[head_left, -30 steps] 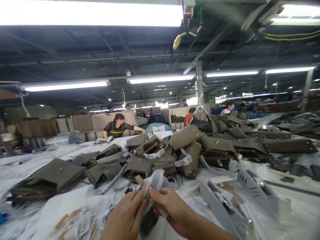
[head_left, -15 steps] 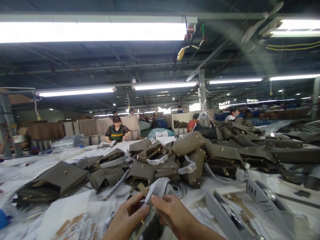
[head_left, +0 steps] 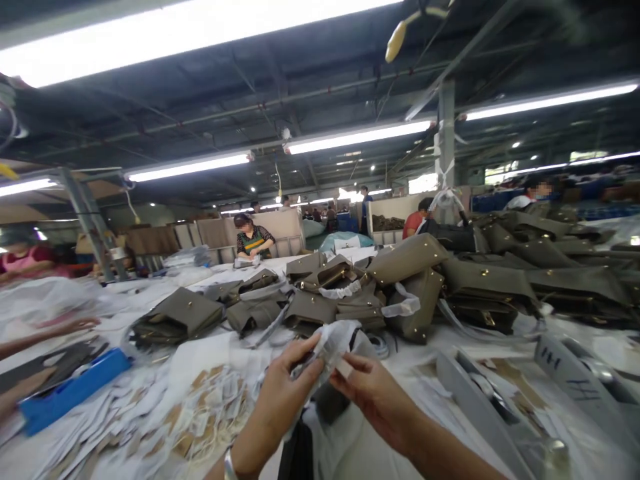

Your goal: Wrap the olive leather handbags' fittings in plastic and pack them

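My left hand (head_left: 295,373) is closed on whitish translucent wrapping (head_left: 336,339), bunched around a strap-like piece that I cannot fully make out. Opposite it, my right hand (head_left: 367,387) pinches a small pale piece (head_left: 344,366), perhaps tape or paper, against the same wrapping. Below my hands hangs a dark olive part (head_left: 330,403), partly hidden by them. Just beyond lie olive handbags (head_left: 310,310) with gold-coloured fittings, some with wrapped handles.
Left of my hands are loose white tags and strings (head_left: 215,407) and a blue tray (head_left: 75,393) near another person's arm (head_left: 45,337). Grey tape dispensers (head_left: 480,407) stand at right. A co-worker (head_left: 253,240) sits across the table.
My view has swung left and tilted, bringing the blue tray and another person's arm into sight. My hands remain on the wrapping; the right now pinches a pale piece.
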A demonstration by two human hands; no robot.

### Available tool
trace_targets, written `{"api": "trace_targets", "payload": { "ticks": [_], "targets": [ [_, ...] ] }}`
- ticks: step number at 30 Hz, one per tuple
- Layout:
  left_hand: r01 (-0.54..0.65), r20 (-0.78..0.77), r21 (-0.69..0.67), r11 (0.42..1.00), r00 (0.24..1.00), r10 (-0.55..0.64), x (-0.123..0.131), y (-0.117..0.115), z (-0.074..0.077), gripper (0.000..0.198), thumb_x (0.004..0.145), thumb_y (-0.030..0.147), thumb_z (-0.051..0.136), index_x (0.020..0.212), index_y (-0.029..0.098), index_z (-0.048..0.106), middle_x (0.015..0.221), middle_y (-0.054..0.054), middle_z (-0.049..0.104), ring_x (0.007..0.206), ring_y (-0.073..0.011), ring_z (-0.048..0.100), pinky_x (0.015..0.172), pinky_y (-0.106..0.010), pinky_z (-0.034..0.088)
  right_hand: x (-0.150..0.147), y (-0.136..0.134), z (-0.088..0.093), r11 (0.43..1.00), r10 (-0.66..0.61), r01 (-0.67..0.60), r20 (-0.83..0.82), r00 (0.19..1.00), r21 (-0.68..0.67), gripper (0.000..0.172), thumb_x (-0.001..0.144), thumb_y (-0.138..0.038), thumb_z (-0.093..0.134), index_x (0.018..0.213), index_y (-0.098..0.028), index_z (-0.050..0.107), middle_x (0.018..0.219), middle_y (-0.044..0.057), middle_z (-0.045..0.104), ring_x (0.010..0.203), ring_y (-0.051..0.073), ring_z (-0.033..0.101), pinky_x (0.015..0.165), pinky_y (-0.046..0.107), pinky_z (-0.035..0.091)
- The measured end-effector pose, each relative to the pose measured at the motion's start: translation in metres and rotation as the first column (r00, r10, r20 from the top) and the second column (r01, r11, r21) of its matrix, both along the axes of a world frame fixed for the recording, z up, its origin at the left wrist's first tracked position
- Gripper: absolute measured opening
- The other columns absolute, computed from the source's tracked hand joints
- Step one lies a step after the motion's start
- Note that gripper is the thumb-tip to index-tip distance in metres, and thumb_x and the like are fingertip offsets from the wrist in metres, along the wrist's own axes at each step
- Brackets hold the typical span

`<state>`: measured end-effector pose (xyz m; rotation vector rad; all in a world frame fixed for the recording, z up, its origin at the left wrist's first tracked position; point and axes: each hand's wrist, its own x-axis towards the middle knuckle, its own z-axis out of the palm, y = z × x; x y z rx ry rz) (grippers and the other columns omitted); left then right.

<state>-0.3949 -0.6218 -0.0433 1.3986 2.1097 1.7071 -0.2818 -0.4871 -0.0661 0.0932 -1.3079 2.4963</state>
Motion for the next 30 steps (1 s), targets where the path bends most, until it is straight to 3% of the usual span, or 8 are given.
{"api": "trace_targets", "payload": {
  "ticks": [6,15,20,24,27,30],
  "targets": [
    [-0.030,0.009,0.007,1.000,0.999,0.030,0.011,-0.001,0.004,0.041,0.082,0.034,0.061,0.122,0.022,0.061,0.120,-0.008,0.063,0.112,-0.0225,0.057,0.100,-0.036,0.043,-0.008,-0.008,-0.004,0.991,-0.131,0.130,0.038,0.991,0.043,0.031,0.074,-0.036,0.076,0.095,-0.015,0.071,0.099,0.008,0.069,0.093,0.016,0.061,0.095,0.032,0.045],
    [-0.142,-0.085,0.015,0.990,0.986,0.143,0.020,0.003,0.003,0.039,0.083,0.033,0.059,0.120,0.021,0.061,0.107,-0.006,0.065,0.096,-0.0186,0.059,0.089,-0.033,0.047,-0.018,-0.024,-0.011,0.945,-0.322,0.321,0.007,0.947,0.071,0.034,0.078,-0.045,0.068,0.097,-0.017,0.068,0.096,0.006,0.066,0.085,0.016,0.059,0.078,0.028,0.050],
    [-0.123,-0.036,0.033,0.992,0.992,0.124,0.022,0.004,0.001,0.035,0.083,0.034,0.060,0.115,0.019,0.061,0.104,-0.006,0.065,0.096,-0.0189,0.060,0.089,-0.033,0.047,-0.023,-0.027,-0.014,0.905,-0.410,0.409,-0.009,0.912,0.117,0.033,0.080,-0.048,0.065,0.089,-0.017,0.065,0.081,0.002,0.060,0.070,0.012,0.052,0.066,0.024,0.047],
    [-0.080,-0.025,0.024,0.997,0.996,0.080,0.027,0.000,0.010,0.026,0.086,0.031,0.056,0.107,0.018,0.063,0.103,-0.005,0.065,0.096,-0.0181,0.061,0.088,-0.030,0.048,-0.024,-0.029,-0.016,0.887,-0.439,0.433,0.000,0.899,0.158,0.035,0.079,-0.049,0.064,0.091,-0.016,0.063,0.076,0.000,0.056,0.065,0.011,0.048,0.061,0.022,0.043],
    [-0.115,-0.118,-0.018,0.993,0.987,0.112,0.026,-0.002,0.019,0.024,0.088,0.035,0.053,0.097,0.018,0.067,0.097,-0.005,0.067,0.090,-0.0168,0.062,0.078,-0.026,0.052,-0.024,-0.032,-0.017,0.890,-0.436,0.429,0.011,0.900,0.157,0.039,0.079,-0.050,0.064,0.098,-0.016,0.062,0.077,0.000,0.056,0.064,0.011,0.048,0.059,0.023,0.042],
    [-0.217,-0.305,-0.072,0.974,0.934,0.186,0.023,-0.004,0.026,0.025,0.088,0.036,0.051,0.090,0.018,0.069,0.089,-0.005,0.069,0.082,-0.0162,0.063,0.071,-0.025,0.052,-0.024,-0.033,-0.017,0.893,-0.431,0.425,0.012,0.902,0.144,0.039,0.078,-0.050,0.066,0.097,-0.016,0.062,0.075,0.000,0.057,0.063,0.011,0.049,0.059,0.023,0.042]
  ]
}}
